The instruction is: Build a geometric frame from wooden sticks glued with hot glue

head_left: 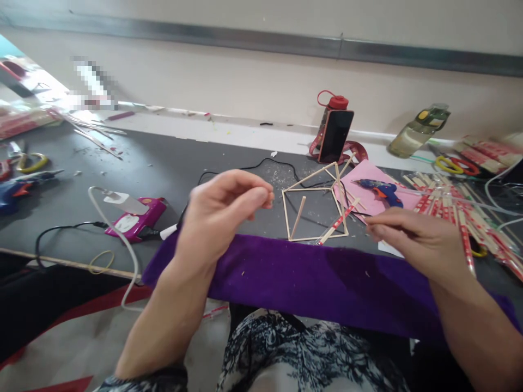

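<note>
My left hand (223, 215) is raised over the near edge of the table, thumb and fingertips pressed together. Whatever it may pinch is too small to make out. My right hand (417, 237) also has its fingers closed, just in front of the pink paper (359, 177); what lies in them I cannot tell. Between the hands stands a frame of thin wooden sticks (285, 215), with one stick rising from its near left corner. A chopstick in a red and white wrapper (339, 222) leans across its near right side. A blue glue gun (378, 189) rests on the paper.
A purple cloth (286, 272) covers the table's front edge. Wrapped chopsticks (445, 207) are heaped at right. A phone (335, 136) leans on a red-capped bottle (338, 102); another bottle (420, 130) stands right. At left are a magenta power strip (139, 220) and another glue gun (18, 190).
</note>
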`<state>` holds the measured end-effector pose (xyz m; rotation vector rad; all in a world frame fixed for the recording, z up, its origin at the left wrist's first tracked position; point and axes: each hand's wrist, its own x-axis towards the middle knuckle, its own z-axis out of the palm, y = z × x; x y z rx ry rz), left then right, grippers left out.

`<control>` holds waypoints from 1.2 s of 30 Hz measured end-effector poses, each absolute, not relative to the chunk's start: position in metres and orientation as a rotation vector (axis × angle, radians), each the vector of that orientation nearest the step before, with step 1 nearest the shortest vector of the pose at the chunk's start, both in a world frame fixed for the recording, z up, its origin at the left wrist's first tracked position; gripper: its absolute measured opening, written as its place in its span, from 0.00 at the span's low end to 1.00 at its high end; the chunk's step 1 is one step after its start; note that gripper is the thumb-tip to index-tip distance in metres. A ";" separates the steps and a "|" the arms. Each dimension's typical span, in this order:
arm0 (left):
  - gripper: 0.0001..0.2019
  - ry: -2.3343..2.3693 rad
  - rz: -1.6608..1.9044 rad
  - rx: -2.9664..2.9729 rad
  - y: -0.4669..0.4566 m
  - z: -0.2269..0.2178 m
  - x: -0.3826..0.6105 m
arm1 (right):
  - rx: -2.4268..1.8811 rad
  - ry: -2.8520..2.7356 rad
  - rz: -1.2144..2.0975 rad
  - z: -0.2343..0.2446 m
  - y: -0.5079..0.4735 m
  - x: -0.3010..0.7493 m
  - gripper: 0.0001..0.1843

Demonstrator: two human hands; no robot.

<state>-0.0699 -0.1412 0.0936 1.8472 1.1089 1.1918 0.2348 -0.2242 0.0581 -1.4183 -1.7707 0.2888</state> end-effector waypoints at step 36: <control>0.14 1.735 0.349 2.164 -0.029 0.005 -0.001 | -1.596 -2.174 0.118 0.029 -0.102 0.249 0.13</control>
